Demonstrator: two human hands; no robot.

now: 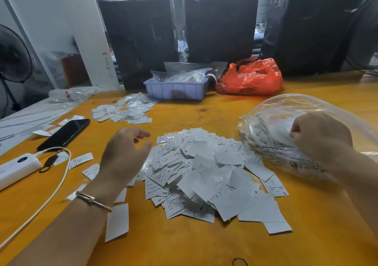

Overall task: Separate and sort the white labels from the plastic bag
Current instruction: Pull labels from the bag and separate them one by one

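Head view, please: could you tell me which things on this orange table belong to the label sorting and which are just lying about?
Job:
big heap of white paper labels
clear printed plastic bag, gripped by right hand
left hand, open over the heap
smaller far pile of labels

Lying about:
black phone
white power bank
red plastic bag
lilac plastic tray

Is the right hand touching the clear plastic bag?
Touching. The head view shows the right hand gripping a fold of the clear plastic bag.

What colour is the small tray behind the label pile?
Lavender, a pale purple; the tray shows clearly in the head view, at the table's far edge.
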